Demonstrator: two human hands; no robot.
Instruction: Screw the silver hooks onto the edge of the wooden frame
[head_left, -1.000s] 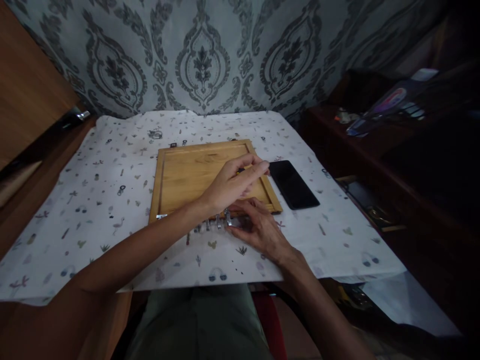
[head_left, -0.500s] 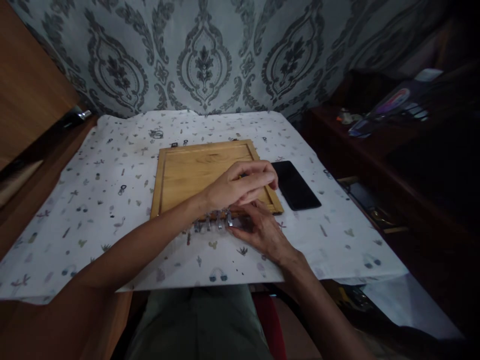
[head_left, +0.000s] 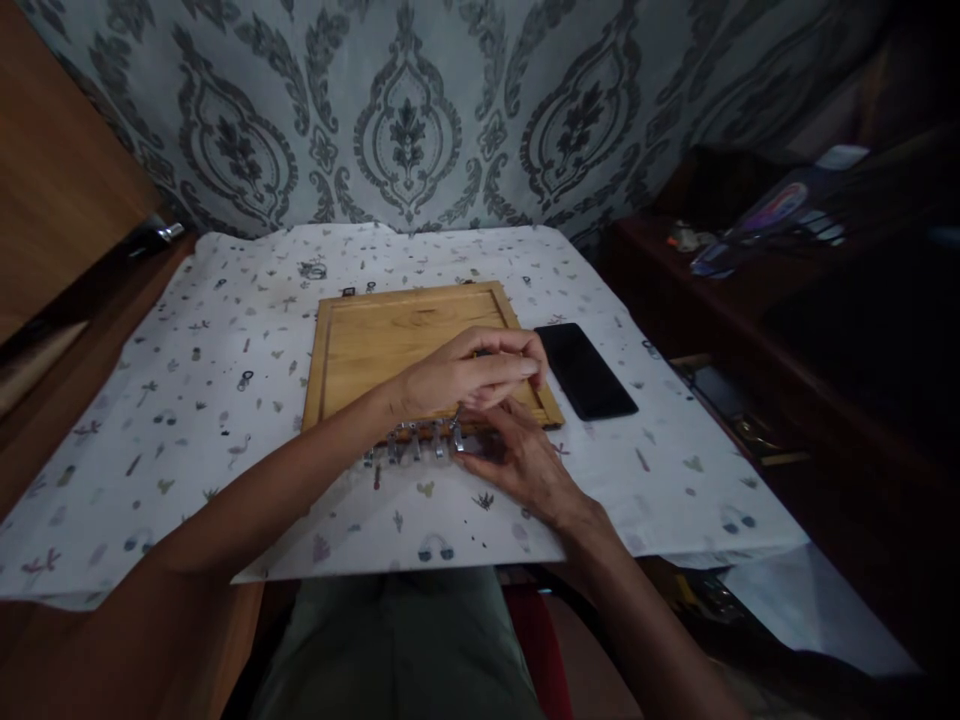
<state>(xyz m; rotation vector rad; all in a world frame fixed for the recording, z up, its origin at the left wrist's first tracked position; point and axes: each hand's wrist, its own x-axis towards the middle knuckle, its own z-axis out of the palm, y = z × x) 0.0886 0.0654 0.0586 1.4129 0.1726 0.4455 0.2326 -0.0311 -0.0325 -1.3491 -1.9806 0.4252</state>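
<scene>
Right hand (head_left: pixel 525 462) pinches a metal clip (head_left: pixel 458 438) at the near edge of the wooden board (head_left: pixel 375 350), presumably steadying it; left hand (head_left: pixel 480 375) curled above, contents I cannot tell.

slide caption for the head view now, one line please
Right hand at a row of small metal pieces along the near edge of a wooden board, left hand close by.

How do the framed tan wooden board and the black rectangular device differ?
The framed tan wooden board is larger than the black rectangular device. The board has a border; the device's face looks plain. Shiny metal pieces line the board's near edge; none line the device. Both lie on the white patterned tablecloth.
</scene>
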